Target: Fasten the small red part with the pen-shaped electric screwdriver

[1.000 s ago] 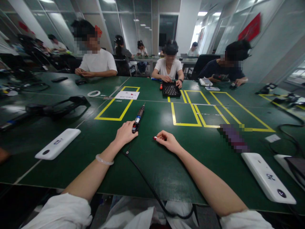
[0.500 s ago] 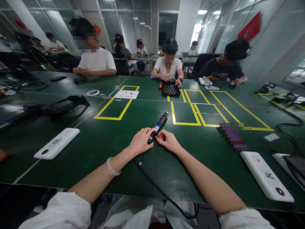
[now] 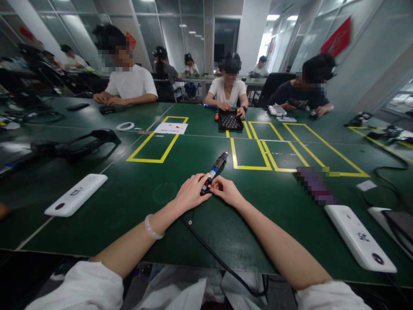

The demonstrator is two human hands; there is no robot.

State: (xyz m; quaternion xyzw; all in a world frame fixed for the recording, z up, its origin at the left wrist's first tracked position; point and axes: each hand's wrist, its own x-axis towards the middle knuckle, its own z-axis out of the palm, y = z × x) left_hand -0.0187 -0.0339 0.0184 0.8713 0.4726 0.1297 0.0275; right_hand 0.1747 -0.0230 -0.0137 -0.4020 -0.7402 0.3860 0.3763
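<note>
A black and blue electric screwdriver (image 3: 214, 171) lies slanted on the green table (image 3: 135, 193), tip pointing away to the right. My left hand (image 3: 190, 193) is closed round its near end. My right hand (image 3: 227, 190) pinches a small red and white piece (image 3: 213, 188) against that same end. A black cable (image 3: 209, 249) runs from the tool back over the table's near edge.
White flat devices lie at the left (image 3: 76, 194) and right (image 3: 359, 238). Yellow tape boxes (image 3: 251, 150) mark the table beyond my hands. A black tray (image 3: 230, 120) sits before a person opposite; other people sit along the far side. A black headset (image 3: 80, 144) rests at left.
My left hand carried the screwdriver rightwards to meet my right hand, which kept its small red piece. In the last half second both hands have stayed almost still.
</note>
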